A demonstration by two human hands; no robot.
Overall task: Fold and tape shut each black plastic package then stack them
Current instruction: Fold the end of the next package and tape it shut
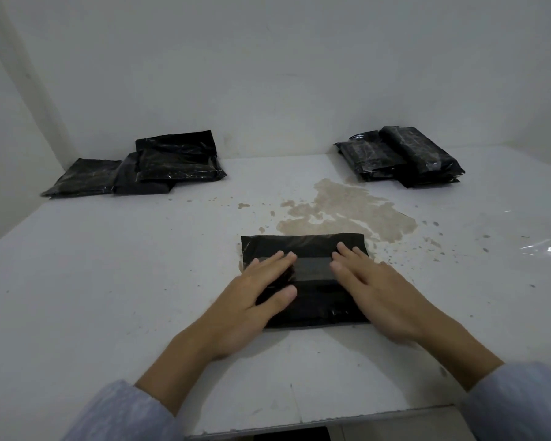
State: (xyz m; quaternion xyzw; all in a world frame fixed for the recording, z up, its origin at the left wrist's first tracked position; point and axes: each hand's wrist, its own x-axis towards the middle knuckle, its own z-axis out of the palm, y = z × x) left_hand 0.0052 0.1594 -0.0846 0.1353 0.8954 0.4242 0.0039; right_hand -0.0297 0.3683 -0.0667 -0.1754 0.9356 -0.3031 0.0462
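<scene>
Hands flat: left hand (255,291) and right hand (372,288) press, fingers straight, on a folded package (312,249) with tape (314,268) between the fingertips. Beyond the right hand, a stack (401,157) looks finished; beyond the left, loose packages (147,167) seemingly wait.

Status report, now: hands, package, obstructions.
Left hand and right hand flat, pressing tape strip on black package. Package lying folded on table. Nothing in the way.
</scene>
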